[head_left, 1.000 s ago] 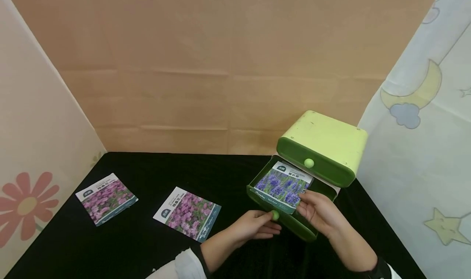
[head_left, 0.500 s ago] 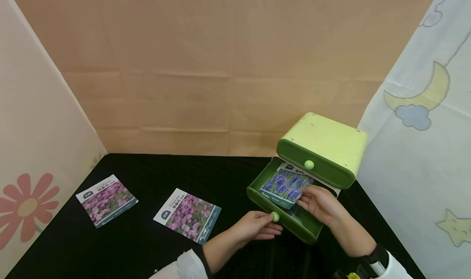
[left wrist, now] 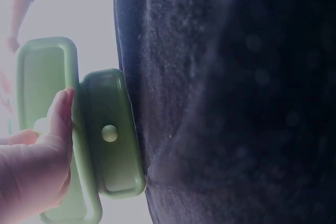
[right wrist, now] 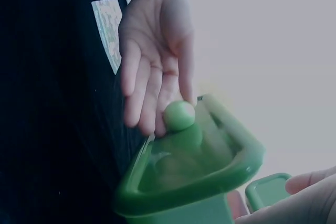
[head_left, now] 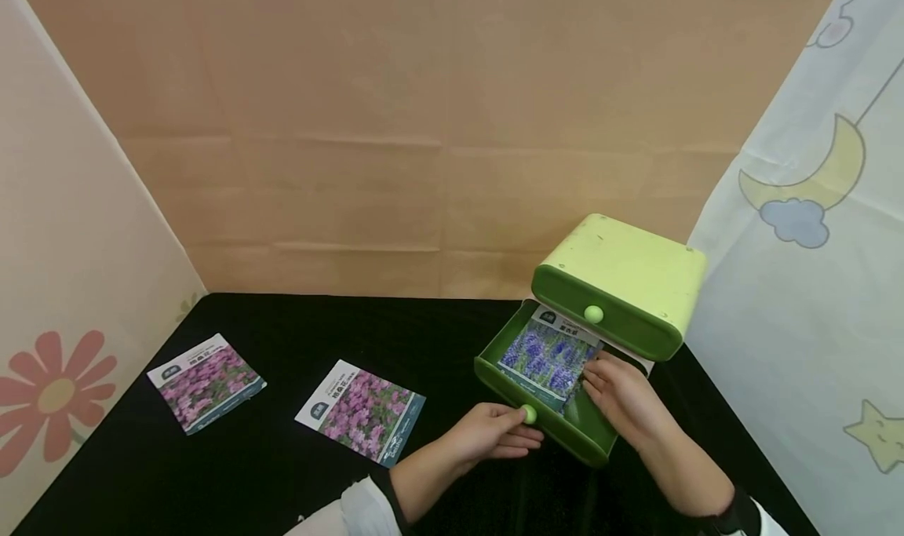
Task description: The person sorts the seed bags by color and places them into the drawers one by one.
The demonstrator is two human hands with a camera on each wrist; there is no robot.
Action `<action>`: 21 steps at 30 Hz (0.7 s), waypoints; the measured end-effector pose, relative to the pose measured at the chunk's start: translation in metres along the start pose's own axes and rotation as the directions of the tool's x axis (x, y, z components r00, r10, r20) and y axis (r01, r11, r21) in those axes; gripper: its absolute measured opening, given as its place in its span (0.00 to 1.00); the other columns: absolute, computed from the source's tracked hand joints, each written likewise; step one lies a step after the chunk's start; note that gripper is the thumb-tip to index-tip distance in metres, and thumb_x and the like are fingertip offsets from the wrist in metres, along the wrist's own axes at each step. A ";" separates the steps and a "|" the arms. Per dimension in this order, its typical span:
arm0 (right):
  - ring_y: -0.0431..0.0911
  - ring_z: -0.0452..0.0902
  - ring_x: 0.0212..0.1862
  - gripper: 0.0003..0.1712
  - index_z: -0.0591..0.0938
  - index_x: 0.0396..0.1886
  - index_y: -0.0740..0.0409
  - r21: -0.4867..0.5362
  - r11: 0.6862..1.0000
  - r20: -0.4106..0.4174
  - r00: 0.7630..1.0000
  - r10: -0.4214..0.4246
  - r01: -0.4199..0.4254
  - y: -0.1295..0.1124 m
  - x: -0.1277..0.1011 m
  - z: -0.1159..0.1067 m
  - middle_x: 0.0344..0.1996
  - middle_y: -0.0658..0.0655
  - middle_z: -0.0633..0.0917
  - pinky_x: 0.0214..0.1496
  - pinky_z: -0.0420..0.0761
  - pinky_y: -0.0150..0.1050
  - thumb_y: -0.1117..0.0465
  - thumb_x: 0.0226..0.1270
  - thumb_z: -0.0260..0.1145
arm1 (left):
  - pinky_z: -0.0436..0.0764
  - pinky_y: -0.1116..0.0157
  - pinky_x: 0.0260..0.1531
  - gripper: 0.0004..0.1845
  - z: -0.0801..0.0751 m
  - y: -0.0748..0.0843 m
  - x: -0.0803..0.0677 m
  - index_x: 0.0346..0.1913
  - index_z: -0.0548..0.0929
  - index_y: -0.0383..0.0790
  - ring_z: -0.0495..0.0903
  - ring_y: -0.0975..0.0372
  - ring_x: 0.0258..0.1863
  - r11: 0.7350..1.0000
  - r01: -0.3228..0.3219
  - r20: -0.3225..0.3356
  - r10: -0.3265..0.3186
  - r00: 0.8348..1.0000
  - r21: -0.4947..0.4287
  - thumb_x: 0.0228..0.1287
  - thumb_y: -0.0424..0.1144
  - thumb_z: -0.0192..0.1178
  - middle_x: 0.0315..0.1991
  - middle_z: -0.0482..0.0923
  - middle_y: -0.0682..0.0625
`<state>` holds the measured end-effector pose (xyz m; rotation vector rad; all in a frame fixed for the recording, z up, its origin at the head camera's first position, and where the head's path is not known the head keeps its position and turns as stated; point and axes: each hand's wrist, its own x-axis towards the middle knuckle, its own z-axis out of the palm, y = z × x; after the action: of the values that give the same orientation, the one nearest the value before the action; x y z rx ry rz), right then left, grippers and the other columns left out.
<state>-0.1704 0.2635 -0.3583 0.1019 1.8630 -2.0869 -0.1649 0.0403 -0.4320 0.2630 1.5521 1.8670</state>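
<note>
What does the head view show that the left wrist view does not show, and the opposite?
Only the head view shows the purple seed packet in the open lower drawer, the right hand on it, and two pink packets. Only the left wrist view shows the drawer fronts head-on. Both show the left hand at the drawer knob.

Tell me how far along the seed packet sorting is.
Done: the lower drawer of the green box is pulled open. In hand: the right hand touches the lavender packet lying in that drawer, while the left hand holds its knob. Left: two pink-flower packets lie on the black table, and the drawer is not yet shut.
</note>
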 end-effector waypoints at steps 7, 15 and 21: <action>0.61 0.25 0.76 0.39 0.24 0.73 0.66 -0.064 0.995 0.096 0.993 -0.064 0.071 -0.007 -0.013 0.002 0.74 0.68 0.27 0.78 0.39 0.47 0.64 0.78 0.39 | 0.82 0.57 0.53 0.23 0.000 0.001 -0.001 0.58 0.74 0.25 0.83 0.50 0.52 1.000 0.002 -0.005 -0.002 1.000 0.001 0.76 0.44 0.48 0.51 0.82 0.34; 0.33 0.55 0.73 0.35 0.35 0.74 0.72 -0.057 0.918 0.328 0.875 -0.355 0.393 -0.033 -0.028 0.004 0.74 0.72 0.35 0.67 0.63 0.23 0.62 0.81 0.39 | 0.82 0.56 0.53 0.23 0.001 0.000 -0.001 0.58 0.75 0.26 0.83 0.50 0.51 1.000 0.001 -0.013 -0.001 1.000 0.002 0.76 0.44 0.48 0.50 0.82 0.34; 0.26 0.59 0.69 0.32 0.47 0.76 0.65 -0.326 0.776 0.245 0.841 -0.482 0.540 -0.068 -0.029 -0.002 0.77 0.61 0.52 0.63 0.65 0.17 0.62 0.80 0.43 | 0.81 0.56 0.53 0.23 0.002 0.001 -0.001 0.59 0.73 0.25 0.82 0.48 0.52 1.000 0.001 -0.010 -0.001 1.000 0.009 0.76 0.43 0.47 0.51 0.81 0.33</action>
<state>-0.1635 0.2775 -0.2854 -0.7225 2.3535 -1.9010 -0.1637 0.0410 -0.4307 0.2573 1.5678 1.8635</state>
